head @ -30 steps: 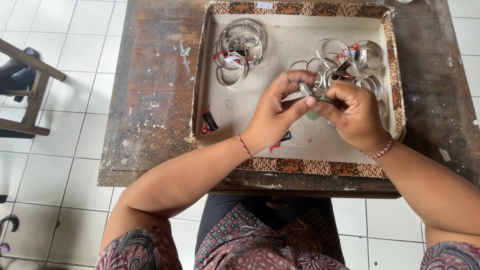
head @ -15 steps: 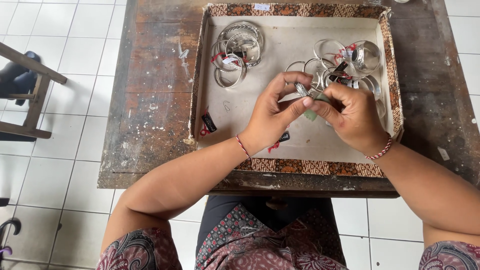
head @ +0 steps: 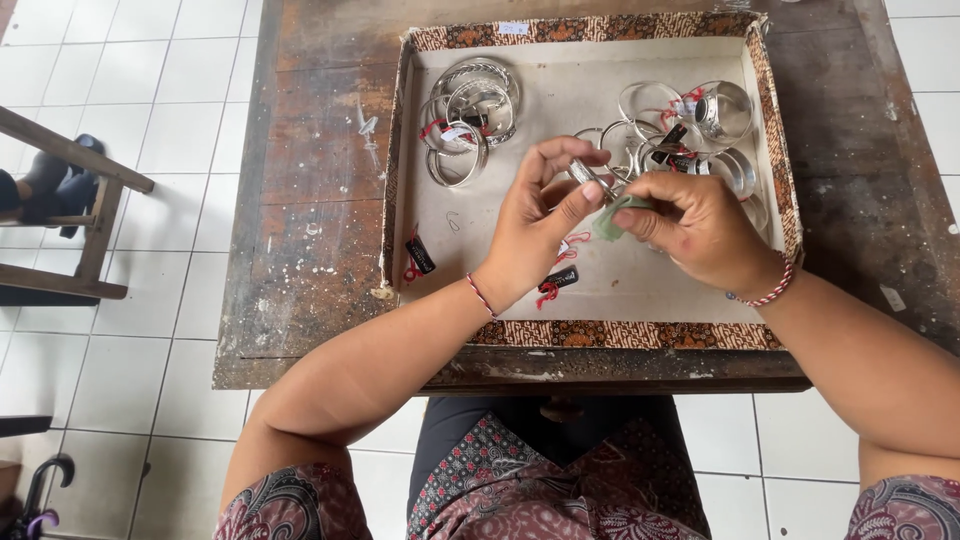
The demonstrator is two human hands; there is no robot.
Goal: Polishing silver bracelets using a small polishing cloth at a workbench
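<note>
At far left, on a white tiled floor: a wooden chair frame, partly in view, with dark shoes behind it. Lower left corner: curved handle of an umbrella.

Centre: a worn, scratched wooden table, dark brown, with pale scuffs. On it, a shallow cardboard tray with a patterned brown border and a plain pale floor.

Tray, left part: a heap of silver bangles with red-threaded tags; nearer the front edge, loose black tags on red string.

Tray, middle: left hand, fingers curled, thumb and forefinger pinched on a silver bangle held above the tray floor. A red cord bracelet sits on the wrist.

Just beside it: right hand, closed around a small green cloth pressed against the same bangle; a red-and-white bracelet on this wrist.

Tray, right part: a second heap of silver bangles, wider bands among them, behind the right hand.

Bottom edge: patterned clothing of the seated person.
</note>
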